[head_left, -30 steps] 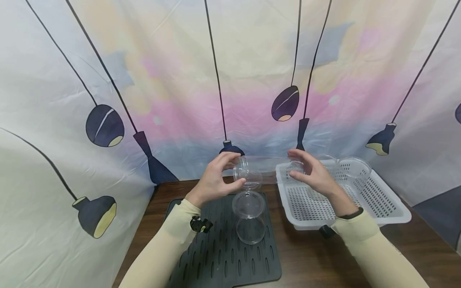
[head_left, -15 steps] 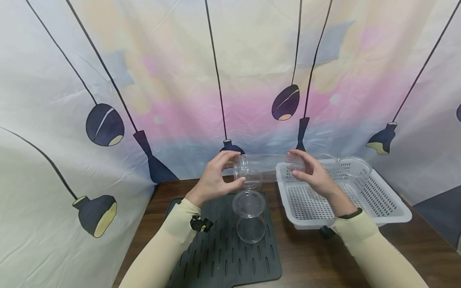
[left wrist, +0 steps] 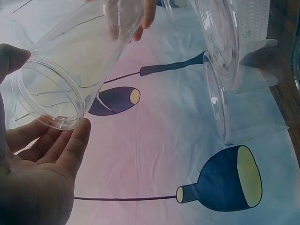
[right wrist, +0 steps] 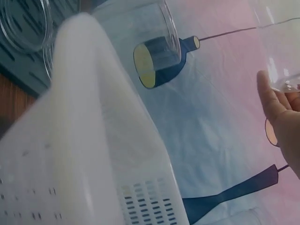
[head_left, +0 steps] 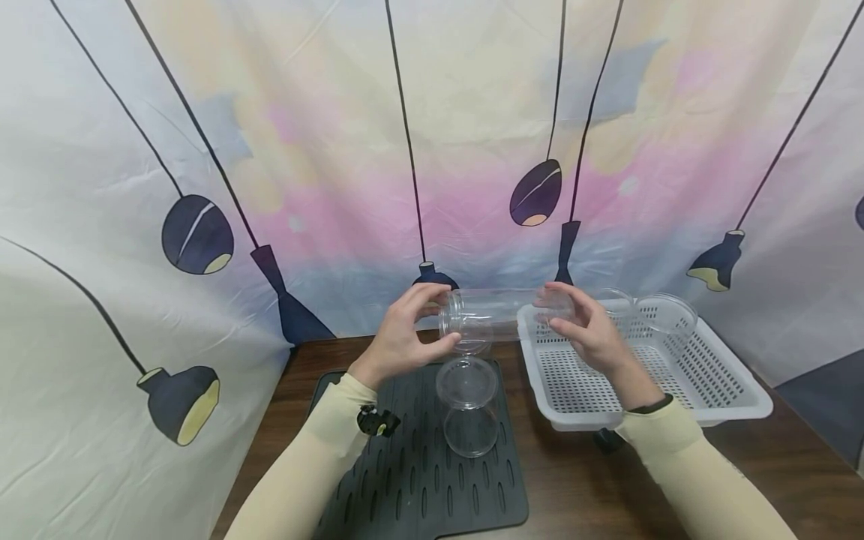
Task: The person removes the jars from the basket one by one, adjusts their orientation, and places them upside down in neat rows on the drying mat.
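Note:
In the head view a clear jar (head_left: 499,311) lies sideways in the air, over the back of the dark mat (head_left: 398,450) and the basket's left edge. My left hand (head_left: 401,337) grips its ringed end between thumb and fingers; the left wrist view shows the fingertips on that rim (left wrist: 72,124). At the opposite end my right hand (head_left: 597,337) holds the jar's base, thumb towards me. Whether a lid sits on the ringed end I cannot tell. Below, more clear round containers (head_left: 467,382) stand in a row on the mat.
A white perforated basket (head_left: 563,421) stands right of the mat, with clear round containers (head_left: 664,313) towards its back. The brown wooden table (head_left: 574,480) meets a printed curtain (head_left: 351,187) behind. In the right wrist view the basket's wall (right wrist: 79,117) fills the left side.
My right hand has shifted slightly right and its wrist has turned. My left hand and the jar stay nearly in place.

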